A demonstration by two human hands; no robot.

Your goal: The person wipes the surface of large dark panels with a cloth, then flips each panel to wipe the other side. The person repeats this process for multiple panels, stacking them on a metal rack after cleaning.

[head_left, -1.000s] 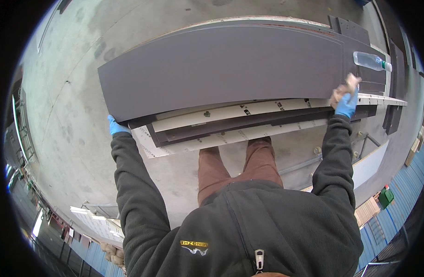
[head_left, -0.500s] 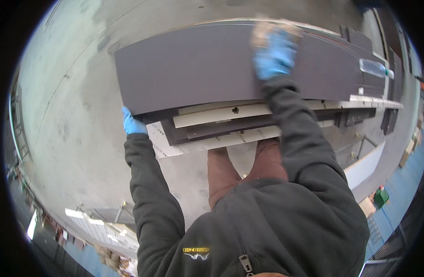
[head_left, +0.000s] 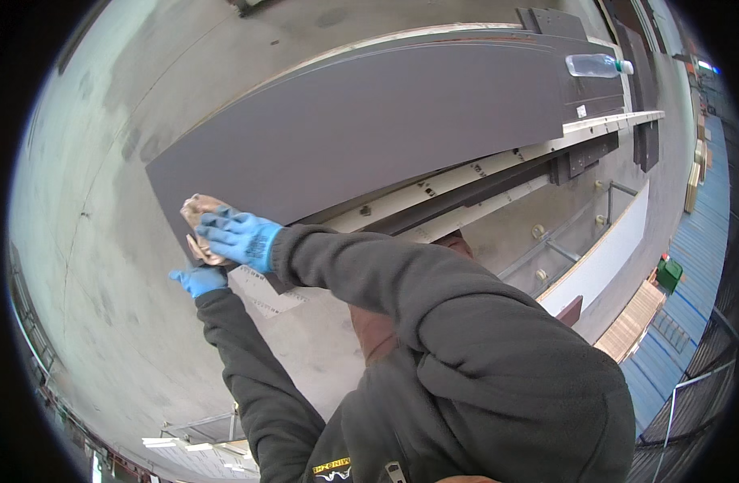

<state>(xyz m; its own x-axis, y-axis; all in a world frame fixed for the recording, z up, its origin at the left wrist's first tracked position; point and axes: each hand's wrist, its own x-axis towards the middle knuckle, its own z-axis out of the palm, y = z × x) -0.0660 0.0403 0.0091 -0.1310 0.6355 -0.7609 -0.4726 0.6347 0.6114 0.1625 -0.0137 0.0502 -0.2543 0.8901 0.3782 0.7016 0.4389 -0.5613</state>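
Observation:
A long dark grey panel (head_left: 386, 121) lies on top of a stack of lighter boards (head_left: 466, 189). My right hand (head_left: 239, 238), in a blue glove, presses a tan cloth (head_left: 199, 211) onto the panel's near left corner. My left hand (head_left: 199, 280), also in a blue glove, sits just below that corner against the edge of the stack, its fingers partly hidden. My dark fleece sleeves cross the lower half of the picture.
A clear plastic bottle (head_left: 595, 64) lies on the panel's far right end. Grey concrete floor (head_left: 104, 201) spreads to the left. A metal frame (head_left: 579, 233) and a white board (head_left: 603, 258) stand at the right, with a green box (head_left: 669, 274) beyond.
My right hand with the cloth has swept along the panel from its right end, through the middle, to its left corner. My view has swung left with it.

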